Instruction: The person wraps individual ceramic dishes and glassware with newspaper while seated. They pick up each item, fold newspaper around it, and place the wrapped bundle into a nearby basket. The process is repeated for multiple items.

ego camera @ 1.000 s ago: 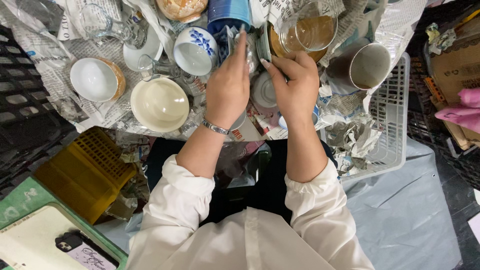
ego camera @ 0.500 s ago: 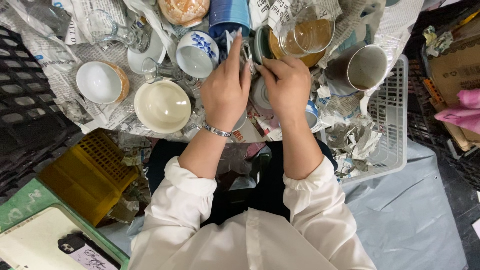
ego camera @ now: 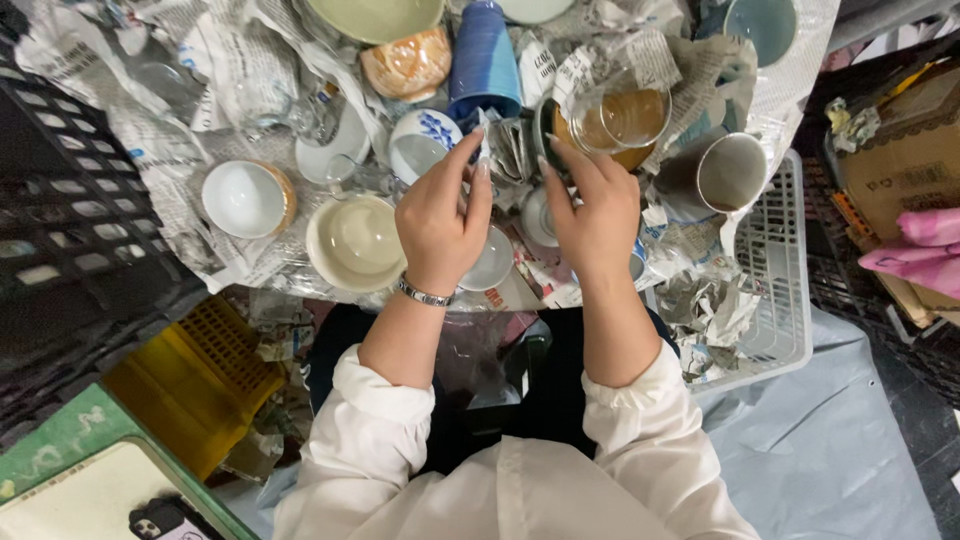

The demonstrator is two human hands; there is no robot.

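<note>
newspaper [ego camera: 180, 150]: crumpled matt paper
cream bowl [ego camera: 357, 243]: glossy glazed ceramic
glass cup [ego camera: 622, 108]: clear, shiny
bracelet [ego camera: 424, 294]: polished metal
basket [ego camera: 785, 290]: white plastic
sleeves [ego camera: 375, 420]: smooth white cloth

Crumpled paper wad [ego camera: 508, 150] between both hands; patterned cup [ego camera: 420, 143] left; glass cup [ego camera: 622, 108] right; basket [ego camera: 785, 262] far right.

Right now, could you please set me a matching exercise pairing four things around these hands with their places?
Things:
1. tall blue cup
2. cream bowl
3. white basket
4. yellow crate

Places:
A. far right, beside crumpled newspaper
B. just left of the left hand
C. lower left, below the dishes
D. top, beyond both hands

Pairs: 1-D, 2-B, 3-A, 4-C
</note>
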